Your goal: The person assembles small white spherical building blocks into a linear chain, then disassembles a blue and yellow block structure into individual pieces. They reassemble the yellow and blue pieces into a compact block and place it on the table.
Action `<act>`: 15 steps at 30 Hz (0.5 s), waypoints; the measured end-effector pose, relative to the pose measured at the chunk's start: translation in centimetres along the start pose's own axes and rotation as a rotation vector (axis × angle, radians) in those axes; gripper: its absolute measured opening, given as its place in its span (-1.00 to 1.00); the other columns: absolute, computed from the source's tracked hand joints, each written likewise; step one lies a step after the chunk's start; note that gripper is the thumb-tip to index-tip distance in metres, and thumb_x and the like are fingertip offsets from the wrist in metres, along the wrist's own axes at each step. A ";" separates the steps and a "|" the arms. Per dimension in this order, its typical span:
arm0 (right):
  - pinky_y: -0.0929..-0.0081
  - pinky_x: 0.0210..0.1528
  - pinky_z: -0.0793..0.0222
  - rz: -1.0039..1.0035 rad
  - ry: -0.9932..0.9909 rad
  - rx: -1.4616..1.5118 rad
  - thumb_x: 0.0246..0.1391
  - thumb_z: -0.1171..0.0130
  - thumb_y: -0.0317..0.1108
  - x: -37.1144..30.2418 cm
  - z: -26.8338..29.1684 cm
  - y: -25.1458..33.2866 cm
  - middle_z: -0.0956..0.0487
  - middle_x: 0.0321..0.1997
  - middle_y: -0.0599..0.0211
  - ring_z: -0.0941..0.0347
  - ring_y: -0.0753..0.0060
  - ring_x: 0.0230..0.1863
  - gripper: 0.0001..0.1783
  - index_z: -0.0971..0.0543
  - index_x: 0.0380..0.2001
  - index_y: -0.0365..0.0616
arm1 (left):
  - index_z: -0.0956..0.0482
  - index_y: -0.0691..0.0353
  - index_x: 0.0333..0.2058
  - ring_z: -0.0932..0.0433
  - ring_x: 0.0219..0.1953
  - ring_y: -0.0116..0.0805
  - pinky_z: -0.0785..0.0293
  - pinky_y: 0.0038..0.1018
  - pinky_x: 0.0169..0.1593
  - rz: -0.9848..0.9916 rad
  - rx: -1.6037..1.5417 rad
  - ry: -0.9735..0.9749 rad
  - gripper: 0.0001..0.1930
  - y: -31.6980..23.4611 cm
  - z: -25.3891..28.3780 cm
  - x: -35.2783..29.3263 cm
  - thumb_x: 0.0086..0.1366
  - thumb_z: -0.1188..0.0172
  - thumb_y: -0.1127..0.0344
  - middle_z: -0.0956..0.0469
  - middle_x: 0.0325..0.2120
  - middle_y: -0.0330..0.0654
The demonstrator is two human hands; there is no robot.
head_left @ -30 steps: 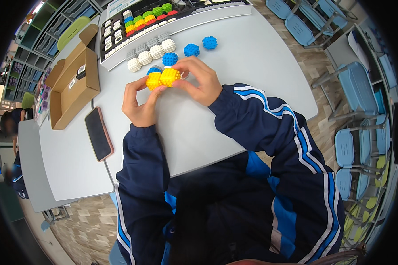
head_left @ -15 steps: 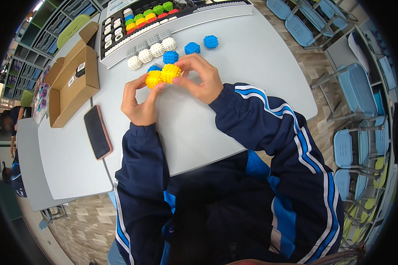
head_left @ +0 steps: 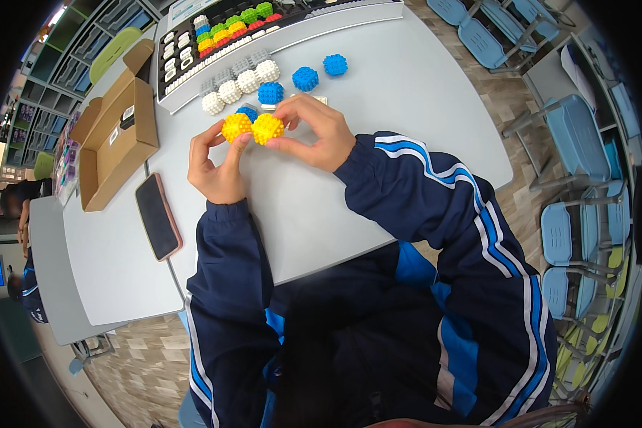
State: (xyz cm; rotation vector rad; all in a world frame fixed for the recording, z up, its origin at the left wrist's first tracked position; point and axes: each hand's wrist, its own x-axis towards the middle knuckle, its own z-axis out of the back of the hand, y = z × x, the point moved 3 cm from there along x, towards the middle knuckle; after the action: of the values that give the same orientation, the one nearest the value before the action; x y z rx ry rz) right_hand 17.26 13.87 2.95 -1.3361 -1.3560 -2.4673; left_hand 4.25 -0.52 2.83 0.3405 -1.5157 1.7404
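Between finger and thumb, my left hand (head_left: 217,164) grips a yellow studded building block (head_left: 236,128). A second yellow studded block (head_left: 267,129) is pinched in my right hand (head_left: 317,132). The two yellow blocks are side by side with their edges meeting or nearly so; I cannot tell whether they are joined. Just behind them sits a blue studded block (head_left: 247,113), partly hidden. Farther back on the table lie another blue block (head_left: 270,93) and two more blue blocks (head_left: 305,78) to the right. A small whitish piece shows behind my right fingers.
A row of white studded blocks (head_left: 230,91) with grey ones (head_left: 224,77) behind it lies before a long tray (head_left: 285,37) of coloured pieces. To the left are an open cardboard box (head_left: 118,146) and a phone (head_left: 158,217). Blue chairs (head_left: 574,143) stand at the right.
Both hands and the yellow blocks have shifted slightly left and down in the picture. A narrow gap has opened between the upper parts of the two yellow blocks.
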 end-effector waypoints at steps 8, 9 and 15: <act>0.54 -0.26 -0.48 0.042 -0.042 -0.009 0.02 -0.38 -0.38 0.2 0.2 -0.5 -0.54 -0.23 0.21 -0.56 0.41 -0.31 -0.63 -0.51 -0.12 -0.24 | -0.63 0.35 -0.19 -0.55 -0.31 -0.43 -0.44 -0.52 -0.13 -0.023 -0.087 0.108 -0.54 0.6 -0.8 -0.4 -0.12 -0.56 0.44 -0.58 -0.36 -0.20; 0.53 -0.26 -0.48 0.030 -0.038 0.002 0.03 -0.37 -0.39 0.2 0.1 -0.6 -0.54 -0.23 0.21 -0.56 0.41 -0.32 -0.63 -0.51 -0.12 -0.25 | -0.63 0.35 -0.19 -0.55 -0.31 -0.43 -0.44 -0.52 -0.13 -0.027 -0.079 0.105 -0.54 0.5 -0.8 -0.4 -0.13 -0.56 0.43 -0.58 -0.35 -0.20; 0.53 -0.26 -0.49 -0.050 -0.035 0.053 0.11 -0.28 -0.41 0.1 -0.1 -1.1 -0.55 -0.23 0.16 -0.58 0.39 -0.34 -0.69 -0.50 -0.10 -0.28 | -0.63 0.34 -0.16 -0.55 -0.31 -0.42 -0.44 -0.51 -0.12 -0.054 -0.091 0.110 -0.58 0.2 -0.6 -0.3 -0.05 -0.51 0.46 -0.58 -0.32 -0.17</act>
State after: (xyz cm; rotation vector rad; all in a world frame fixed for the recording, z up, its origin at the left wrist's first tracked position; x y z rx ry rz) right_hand 16.72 14.51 2.30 -1.3573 -1.4694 -2.4309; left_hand 4.43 -0.10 2.36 0.2338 -1.4876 1.6155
